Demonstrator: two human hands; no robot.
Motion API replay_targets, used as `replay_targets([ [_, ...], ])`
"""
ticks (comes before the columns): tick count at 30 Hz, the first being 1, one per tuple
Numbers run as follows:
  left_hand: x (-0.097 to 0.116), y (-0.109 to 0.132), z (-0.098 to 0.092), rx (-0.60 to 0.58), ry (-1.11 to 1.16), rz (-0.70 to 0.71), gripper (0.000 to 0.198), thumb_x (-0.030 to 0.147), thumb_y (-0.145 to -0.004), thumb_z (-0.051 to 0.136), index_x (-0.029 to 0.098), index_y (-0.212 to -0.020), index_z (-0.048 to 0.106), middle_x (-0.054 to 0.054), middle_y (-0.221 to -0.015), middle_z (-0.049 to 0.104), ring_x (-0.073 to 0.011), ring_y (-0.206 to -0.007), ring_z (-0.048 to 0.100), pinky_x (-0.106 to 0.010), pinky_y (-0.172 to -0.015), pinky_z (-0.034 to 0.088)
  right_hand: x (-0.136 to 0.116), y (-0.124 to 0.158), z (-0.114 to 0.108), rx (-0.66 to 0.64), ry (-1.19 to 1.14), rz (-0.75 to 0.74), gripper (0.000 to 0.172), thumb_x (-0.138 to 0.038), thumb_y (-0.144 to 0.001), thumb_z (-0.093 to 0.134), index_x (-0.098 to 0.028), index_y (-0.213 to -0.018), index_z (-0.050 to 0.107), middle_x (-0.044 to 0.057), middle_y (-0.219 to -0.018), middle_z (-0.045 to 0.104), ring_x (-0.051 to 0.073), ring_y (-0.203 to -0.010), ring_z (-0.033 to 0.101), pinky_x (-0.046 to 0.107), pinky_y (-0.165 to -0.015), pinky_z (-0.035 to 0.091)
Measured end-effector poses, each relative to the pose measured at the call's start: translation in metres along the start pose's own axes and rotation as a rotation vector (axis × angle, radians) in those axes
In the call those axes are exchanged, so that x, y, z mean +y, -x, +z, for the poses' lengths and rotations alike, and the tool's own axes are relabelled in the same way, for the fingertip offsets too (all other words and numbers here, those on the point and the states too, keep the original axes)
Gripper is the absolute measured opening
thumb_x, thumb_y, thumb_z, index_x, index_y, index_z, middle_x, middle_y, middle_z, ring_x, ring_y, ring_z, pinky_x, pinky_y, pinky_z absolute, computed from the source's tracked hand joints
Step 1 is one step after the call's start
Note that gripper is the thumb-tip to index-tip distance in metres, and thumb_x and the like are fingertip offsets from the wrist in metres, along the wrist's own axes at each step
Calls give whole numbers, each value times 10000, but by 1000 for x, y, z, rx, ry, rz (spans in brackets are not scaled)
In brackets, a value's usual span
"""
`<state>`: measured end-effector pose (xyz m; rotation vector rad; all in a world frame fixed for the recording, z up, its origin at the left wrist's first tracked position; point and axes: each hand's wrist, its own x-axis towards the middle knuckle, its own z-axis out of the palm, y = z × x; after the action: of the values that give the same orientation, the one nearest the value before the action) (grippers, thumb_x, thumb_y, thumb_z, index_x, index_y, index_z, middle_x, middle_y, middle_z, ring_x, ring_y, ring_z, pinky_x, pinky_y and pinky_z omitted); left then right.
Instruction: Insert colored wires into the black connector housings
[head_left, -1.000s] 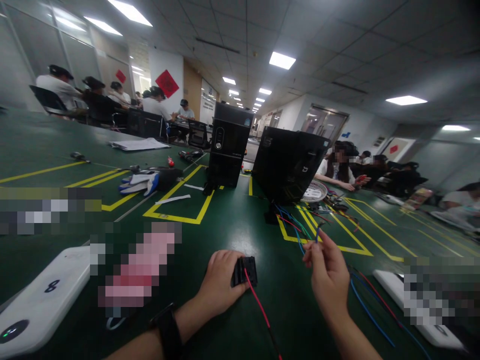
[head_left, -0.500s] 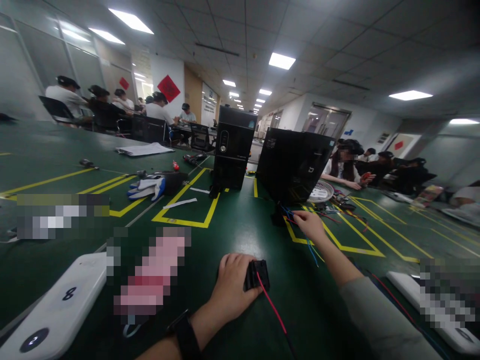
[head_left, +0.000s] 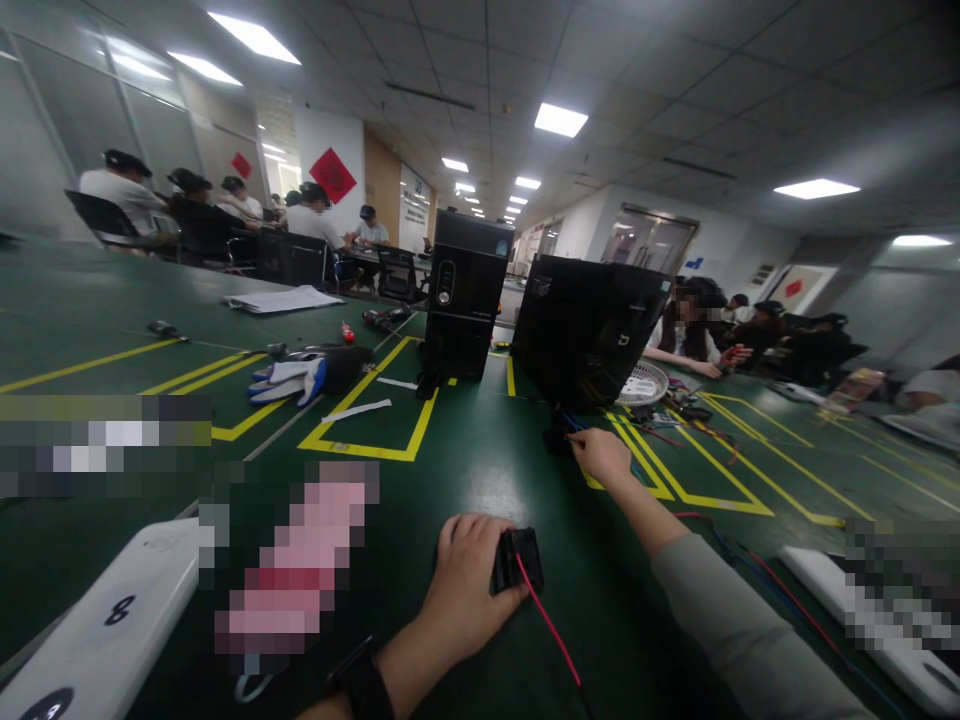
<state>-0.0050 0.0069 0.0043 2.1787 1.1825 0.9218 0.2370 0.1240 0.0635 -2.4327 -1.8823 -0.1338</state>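
Note:
A black electrical block (head_left: 529, 558), like a contactor or terminal block, rests on the green table with a red wire (head_left: 551, 625) running from it toward me. My left hand (head_left: 466, 568) is closed around the block's left side, thumb along its near edge. Farther off, my right hand (head_left: 606, 456) is pinched just right of a second, dark block (head_left: 556, 434). Blue wires (head_left: 579, 422) lie by those fingertips, and more wire shows behind the hand. What the pinch holds, if anything, is too small to make out.
Two black computer towers (head_left: 466, 300) (head_left: 596, 335) stand ahead. Work gloves (head_left: 289, 382), papers (head_left: 285, 299) and a white numbered case (head_left: 112, 620) lie left. A white basket (head_left: 645, 383), loose wires and another white case (head_left: 847, 610) are right. People sit at tables beyond.
My right hand has moved slightly left and nearer, its fingertips now at the dark block. The wires that hung below it are mostly behind the hand. My left hand keeps its grip on the block.

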Motion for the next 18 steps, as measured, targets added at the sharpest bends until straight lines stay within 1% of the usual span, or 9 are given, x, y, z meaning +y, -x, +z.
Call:
replay_targets([
  [14, 0, 1, 0, 7, 18, -6, 442, 194, -632, 721, 264, -1026, 534, -2, -1028, 582, -257, -1037, 468, -441, -970, 258, -10, -9, 4, -13, 157, -117, 259, -303, -913, 519, -183, -1139, 556, 76, -1172, 561, 200, -987, 574, 405, -838, 486],
  [18, 0, 1, 0, 2, 15, -11, 447, 213, -635, 730, 261, -1035, 538, -5, -1035, 581, -257, -1040, 466, -440, -978, 251, -11, -11, 8, -22, 193, -148, 258, -302, -911, 523, -175, -1132, 559, 75, -1164, 565, 204, -993, 572, 413, -842, 483],
])
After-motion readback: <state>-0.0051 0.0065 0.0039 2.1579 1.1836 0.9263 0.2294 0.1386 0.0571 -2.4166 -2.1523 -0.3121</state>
